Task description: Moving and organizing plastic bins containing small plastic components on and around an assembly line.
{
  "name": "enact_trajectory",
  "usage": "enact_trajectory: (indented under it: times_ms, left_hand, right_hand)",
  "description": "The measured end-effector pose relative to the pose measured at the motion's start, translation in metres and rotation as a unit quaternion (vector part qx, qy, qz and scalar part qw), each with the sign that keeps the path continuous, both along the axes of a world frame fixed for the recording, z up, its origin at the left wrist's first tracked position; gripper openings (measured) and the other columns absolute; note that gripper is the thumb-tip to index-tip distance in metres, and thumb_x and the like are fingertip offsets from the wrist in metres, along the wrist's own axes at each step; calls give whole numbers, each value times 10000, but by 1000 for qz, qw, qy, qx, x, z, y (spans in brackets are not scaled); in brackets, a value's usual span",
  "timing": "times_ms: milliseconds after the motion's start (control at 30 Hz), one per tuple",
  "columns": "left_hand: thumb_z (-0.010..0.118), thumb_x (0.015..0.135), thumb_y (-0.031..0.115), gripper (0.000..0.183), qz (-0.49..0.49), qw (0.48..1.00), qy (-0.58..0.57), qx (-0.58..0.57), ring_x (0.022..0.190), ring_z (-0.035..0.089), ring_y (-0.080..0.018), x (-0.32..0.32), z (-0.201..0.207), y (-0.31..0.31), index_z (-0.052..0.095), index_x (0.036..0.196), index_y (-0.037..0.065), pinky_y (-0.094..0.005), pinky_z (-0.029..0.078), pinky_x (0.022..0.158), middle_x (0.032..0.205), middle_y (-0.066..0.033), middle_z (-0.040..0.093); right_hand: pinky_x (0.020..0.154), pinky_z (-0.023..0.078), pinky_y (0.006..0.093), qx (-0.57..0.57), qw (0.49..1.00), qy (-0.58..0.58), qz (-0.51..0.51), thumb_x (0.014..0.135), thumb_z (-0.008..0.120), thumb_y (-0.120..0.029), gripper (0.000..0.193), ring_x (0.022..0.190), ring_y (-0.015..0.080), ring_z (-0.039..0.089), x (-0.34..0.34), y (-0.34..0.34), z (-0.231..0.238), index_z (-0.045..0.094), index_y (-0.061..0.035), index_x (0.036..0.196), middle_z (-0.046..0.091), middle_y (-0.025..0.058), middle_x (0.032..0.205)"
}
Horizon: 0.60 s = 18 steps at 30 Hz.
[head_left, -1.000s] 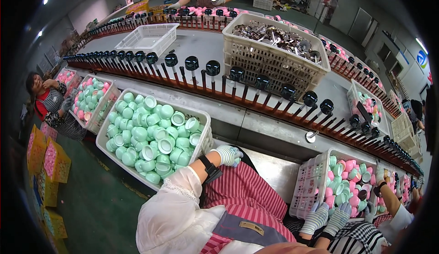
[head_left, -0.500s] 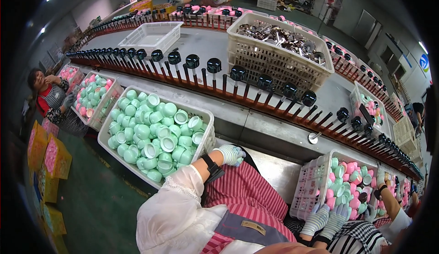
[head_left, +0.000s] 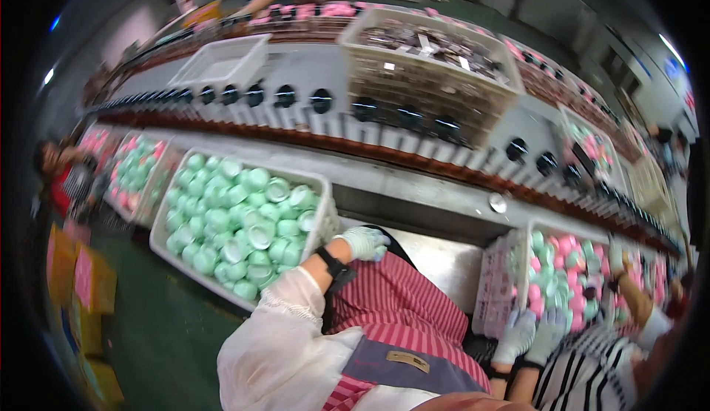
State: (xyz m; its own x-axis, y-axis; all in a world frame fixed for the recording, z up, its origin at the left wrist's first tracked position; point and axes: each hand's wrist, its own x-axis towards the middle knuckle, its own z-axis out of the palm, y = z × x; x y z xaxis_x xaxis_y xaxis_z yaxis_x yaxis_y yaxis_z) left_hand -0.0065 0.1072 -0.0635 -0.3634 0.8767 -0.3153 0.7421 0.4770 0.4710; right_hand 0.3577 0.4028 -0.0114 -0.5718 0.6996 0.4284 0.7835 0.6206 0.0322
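Observation:
My left hand [head_left: 363,243], in a pale glove with a black band at the wrist, rests on the striped apron [head_left: 392,292] over my lap. Its fingers lie loosely stretched to the right and hold nothing visible. Left of it stands a white crate [head_left: 329,207] heaped with mint-green cup-shaped plastic pieces [head_left: 237,226]. My right hand does not show. The two gloved hands [head_left: 529,337] at the lower right appear to be a co-worker's; they touch the near side of a white basket [head_left: 499,281] of mixed pink and green pieces.
A conveyor rail [head_left: 355,148] carries a row of upright posts with glossy dark-capped pieces [head_left: 321,101]. Behind it are a large crate [head_left: 425,100] of shiny metal parts and a white tray [head_left: 214,67]. Yellow bins [head_left: 92,278] stand on the floor. Co-workers sit at the left and across.
The view has shifted and blurred, with the rail and crates sitting slightly further left and higher. My left hand stays on my lap. The co-worker's hands remain at the mixed basket.

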Motion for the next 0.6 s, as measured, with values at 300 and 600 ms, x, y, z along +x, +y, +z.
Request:
enact_trajectory:
  times_ms: [300,600]
  left_hand:
    - [700,785,353,614,-3,999,-3,-53,1282,474,-301,-49,0,19,515,1339,160,-398,395,1064,1367,-117,517]
    - [788,711,189,617,-20,999,18,-19,1188,555,-339,-47,-11,39,573,1284,110,-389,455,1011,1282,-169,583]
  right_hand:
    - [546,481,443,-64,998,12,1,871,613,-325,259,609,299,606,-57,50,-1,571,-91,767,576,129,711]
    - [580,481,426,-85,996,8,31,869,580,-356,279,671,273,615,-45,71,5,579,-76,870,588,111,773]
